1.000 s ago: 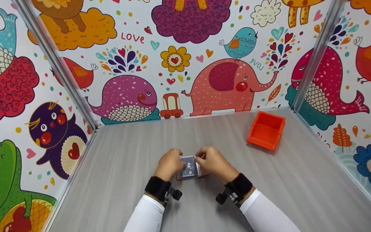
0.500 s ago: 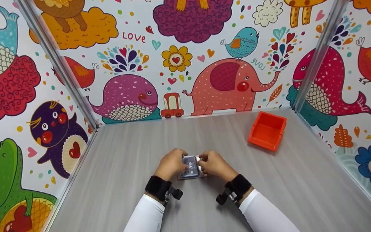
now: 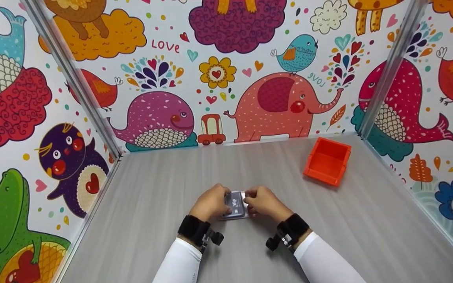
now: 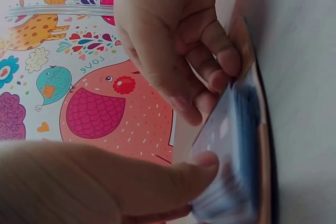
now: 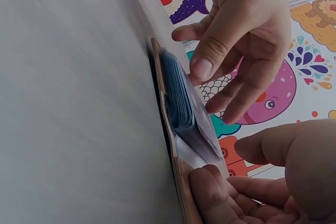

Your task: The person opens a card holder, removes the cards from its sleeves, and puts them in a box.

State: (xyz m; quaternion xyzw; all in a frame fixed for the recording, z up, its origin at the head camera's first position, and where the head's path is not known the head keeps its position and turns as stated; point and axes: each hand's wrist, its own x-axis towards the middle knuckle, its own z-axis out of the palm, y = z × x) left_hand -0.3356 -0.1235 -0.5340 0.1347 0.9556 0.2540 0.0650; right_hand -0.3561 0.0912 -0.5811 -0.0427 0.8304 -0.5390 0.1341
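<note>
A card holder [image 3: 235, 204] with a brown cover and a thick stack of clear sleeves lies open on the table; its top card reads "Vip". At its left side my left hand [image 3: 210, 202] holds the stack, with the thumb [image 4: 205, 166] on the sleeves [image 5: 178, 98]. My right hand [image 3: 266, 202] is at the right side. Its lower fingers [image 5: 210, 187] touch the cover flap beside the stack, while the thumb and index finger stand apart above it. The underside of the holder is hidden.
An orange-red open bin [image 3: 327, 162] stands at the back right of the grey wood-grain table [image 3: 163, 177]. Walls printed with cartoon animals [image 3: 273, 106] enclose the back and both sides, with metal posts [image 3: 73, 78] at the corners.
My right hand has drawn down slightly over the right side of the card holder, and its flap lies flatter. The left hand stays at the left side, shifted slightly.
</note>
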